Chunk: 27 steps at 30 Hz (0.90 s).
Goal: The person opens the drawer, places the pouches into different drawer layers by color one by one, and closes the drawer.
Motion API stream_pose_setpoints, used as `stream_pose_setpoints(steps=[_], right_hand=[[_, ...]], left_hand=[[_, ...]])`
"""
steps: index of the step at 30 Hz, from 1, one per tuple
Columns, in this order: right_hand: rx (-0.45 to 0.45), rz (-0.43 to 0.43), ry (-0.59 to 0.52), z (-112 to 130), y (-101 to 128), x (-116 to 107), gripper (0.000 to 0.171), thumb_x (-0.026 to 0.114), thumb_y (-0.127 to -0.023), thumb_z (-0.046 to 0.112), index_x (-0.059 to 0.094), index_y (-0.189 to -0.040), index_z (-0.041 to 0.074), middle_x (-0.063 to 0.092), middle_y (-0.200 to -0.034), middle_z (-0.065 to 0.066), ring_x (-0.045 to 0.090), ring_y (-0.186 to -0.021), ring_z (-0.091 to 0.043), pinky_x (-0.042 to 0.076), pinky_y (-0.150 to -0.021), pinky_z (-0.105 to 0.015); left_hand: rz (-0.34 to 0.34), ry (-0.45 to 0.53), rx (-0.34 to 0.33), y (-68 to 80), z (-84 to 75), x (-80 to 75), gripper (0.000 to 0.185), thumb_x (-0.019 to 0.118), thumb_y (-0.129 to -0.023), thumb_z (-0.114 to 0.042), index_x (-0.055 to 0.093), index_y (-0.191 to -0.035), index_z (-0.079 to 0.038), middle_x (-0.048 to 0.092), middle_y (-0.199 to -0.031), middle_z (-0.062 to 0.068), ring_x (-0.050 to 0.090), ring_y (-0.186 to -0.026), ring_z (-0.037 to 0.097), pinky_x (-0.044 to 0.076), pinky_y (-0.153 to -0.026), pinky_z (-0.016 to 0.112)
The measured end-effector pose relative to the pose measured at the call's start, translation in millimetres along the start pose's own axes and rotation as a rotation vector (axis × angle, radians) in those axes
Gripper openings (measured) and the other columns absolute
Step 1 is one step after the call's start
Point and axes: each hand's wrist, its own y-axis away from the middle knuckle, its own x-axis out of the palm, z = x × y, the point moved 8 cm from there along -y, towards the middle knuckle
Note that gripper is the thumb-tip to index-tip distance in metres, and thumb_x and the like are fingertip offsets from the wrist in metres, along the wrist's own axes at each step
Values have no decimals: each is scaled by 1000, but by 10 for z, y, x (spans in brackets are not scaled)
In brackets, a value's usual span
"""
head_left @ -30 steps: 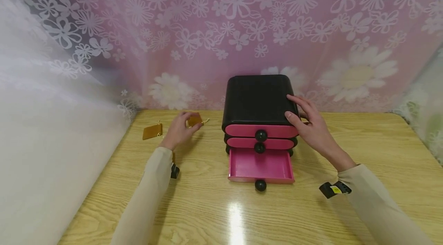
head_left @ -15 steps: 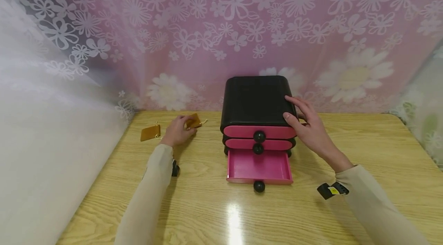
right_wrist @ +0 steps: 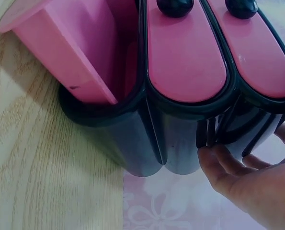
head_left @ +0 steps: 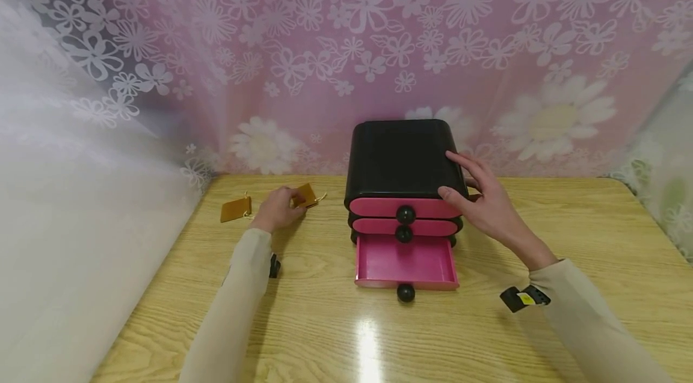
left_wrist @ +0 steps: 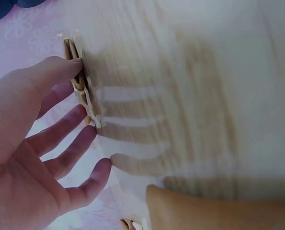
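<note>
A pale wood-grained table [head_left: 311,323] filled the foreground, a bright streak of reflected light [head_left: 368,350] lying near its front and its far right corner rounded. Behind its back edge hung a pink-mauve cloth [head_left: 325,22], printed above with white flower outlines and lower down with large daisies: one at left [head_left: 265,144], one at right [head_left: 557,115], a third partly hidden between. A whitish sheet [head_left: 65,202] bordered the left side; a pale cloth with green patches [head_left: 668,184] stood at right.
</note>
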Motion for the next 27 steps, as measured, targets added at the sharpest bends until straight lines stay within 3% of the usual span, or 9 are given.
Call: stream_pose_setpoints(steps=[1, 7, 19, 27], right_hand=[[-3, 2, 6, -3, -1, 4, 72, 69, -98, 23, 34, -161, 29, 20, -169, -15, 51, -135, -52, 44, -82, -5], [-26, -20, 35, 2, -6, 20, 84, 79, -90, 21, 35, -161, 26, 21, -168, -16, 56, -130, -48, 51, -72, -9], [-47, -106, 120, 10, -25, 13, 82, 82, -87, 26, 41, -158, 27, 33, -163, -15, 64, -120, -44, 50, -70, -12], [-37, -93, 112, 14, -54, 33, 82, 81, -88, 27, 40, -159, 27, 32, -162, -16, 63, -122, -44, 50, -69, -13]], left_hand=[[0, 1, -1, -1, 3, 5, 27, 69, -98, -23, 72, -121, -9, 64, -129, 18, 64, -110, 33, 53, -93, 50], [-5, 16, -12, 1, -5, 15, 27, 69, -98, -23, 73, -120, -9, 64, -130, 18, 63, -108, 32, 53, -91, 49], [-16, 4, -5, 15, -15, 1, 24, 70, -98, -24, 74, -116, -10, 63, -129, 18, 62, -99, 30, 51, -86, 47], [-9, -3, 10, 9, -5, 8, 22, 68, -98, -23, 74, -115, -10, 62, -133, 20, 63, -104, 32, 53, -87, 48]])
